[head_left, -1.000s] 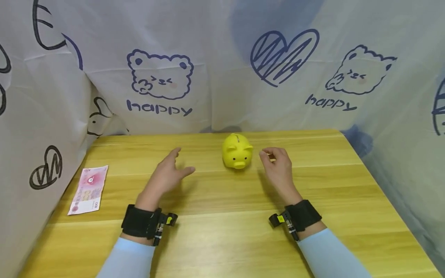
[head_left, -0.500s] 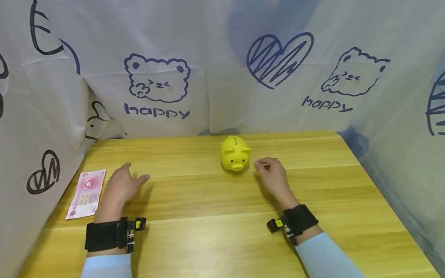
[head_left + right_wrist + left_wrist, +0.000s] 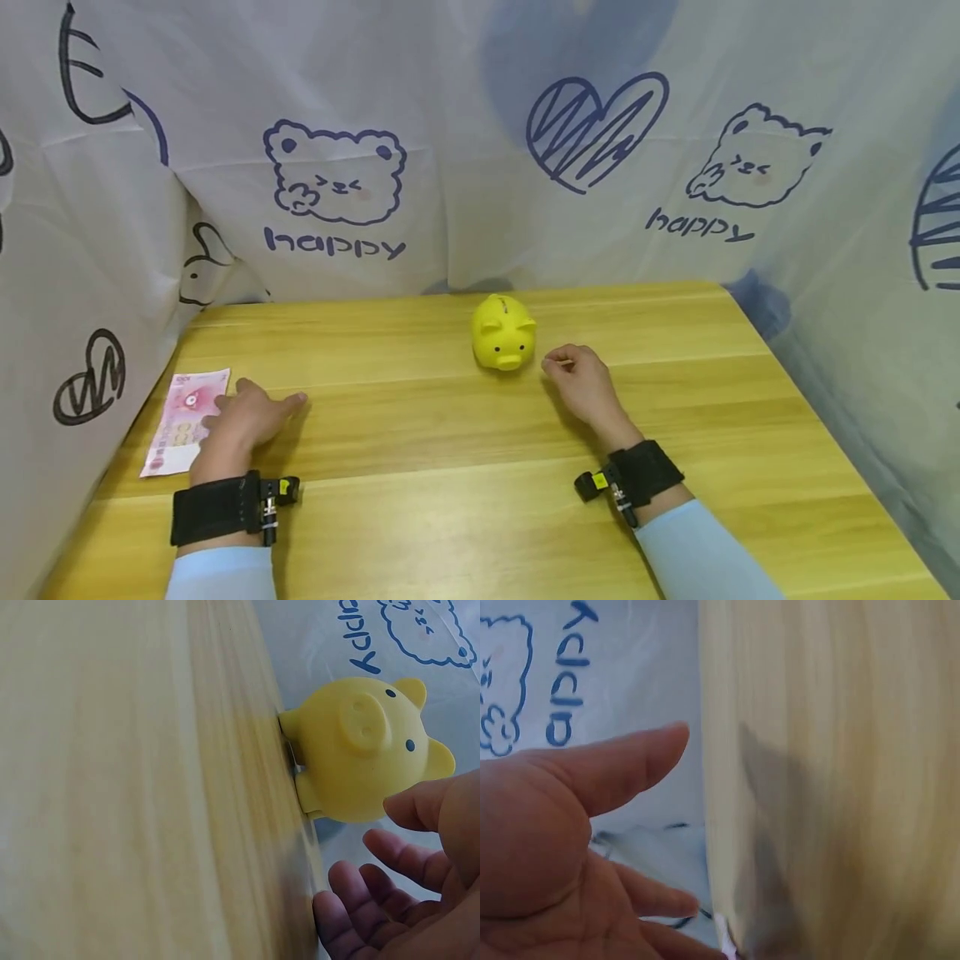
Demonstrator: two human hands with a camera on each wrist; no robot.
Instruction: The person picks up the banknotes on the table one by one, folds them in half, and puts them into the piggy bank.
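A pink banknote lies flat at the left of the table. My left hand is at its right edge, fingers spread and thumb pointing right; its fingers overlap the note in the head view, and I cannot tell whether they touch it. A sliver of the banknote shows below the fingertips in the left wrist view. The yellow piggy bank stands upright near the back, its slot on top and snout facing me. Just right of it, my right hand hovers with loosely bent fingers, holding nothing.
The wood-grain table ends at a white cloth printed with bears and hearts, hanging behind and at both sides. Black wrist straps with small cameras sit on both wrists.
My left hand has moved left and toward me, from the table's middle to the banknote. The right hand has shifted only slightly, staying beside the piggy bank.
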